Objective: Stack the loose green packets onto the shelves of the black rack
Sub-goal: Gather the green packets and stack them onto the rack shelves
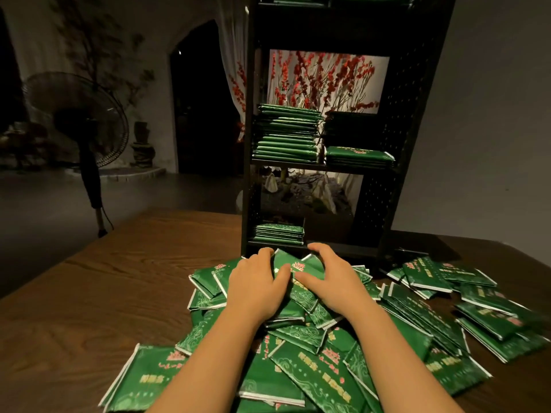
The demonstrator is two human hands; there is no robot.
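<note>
Head view: we grip a green packet [293, 265] between our left hand [255, 283] and right hand [331, 278], fingers curled around its edges, atop the loose pile [313, 368] on the table [89, 293], just before the black rack [322, 129].

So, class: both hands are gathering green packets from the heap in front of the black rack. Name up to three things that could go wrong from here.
1. The left hand and right hand grip a loose bunch of packets; some may slip out on the lift.
2. The heap is slanted and overlapping, so pulling from it may slide others toward the table edge.
3. The bottom-shelf stack sits close behind the hands; it might get knocked askew.
</note>
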